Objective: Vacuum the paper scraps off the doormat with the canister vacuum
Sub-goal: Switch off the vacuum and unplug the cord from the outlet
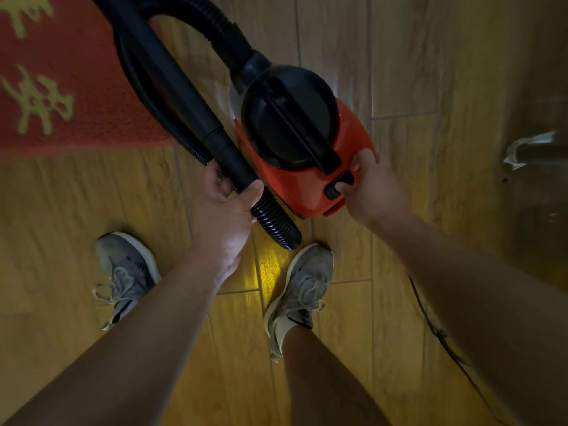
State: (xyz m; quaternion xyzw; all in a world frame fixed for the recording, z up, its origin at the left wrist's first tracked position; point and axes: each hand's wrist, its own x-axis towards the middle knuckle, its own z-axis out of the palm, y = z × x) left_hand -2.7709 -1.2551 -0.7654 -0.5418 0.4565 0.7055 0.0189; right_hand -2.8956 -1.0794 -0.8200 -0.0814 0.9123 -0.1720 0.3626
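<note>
The wand is gripped by the left hand; the vacuum's switch is pinched by the right hand. Next, the doormat should be swept.

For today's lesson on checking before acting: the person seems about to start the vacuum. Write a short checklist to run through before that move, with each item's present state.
1. Left hand grips the black wand: ok.
2. Right hand is at the black switch on the rear of the red canister: ok.
3. Nozzle rests on the doormat: cannot tell, the wand's end is out of frame.
4. Paper scraps are on the doormat: cannot tell, none show on the visible part.
5. Power cord is plugged in: cannot tell, it runs out of view.
6. Hose is clear of the shoes: not ok, a loop lies just ahead of the right shoe.
</note>
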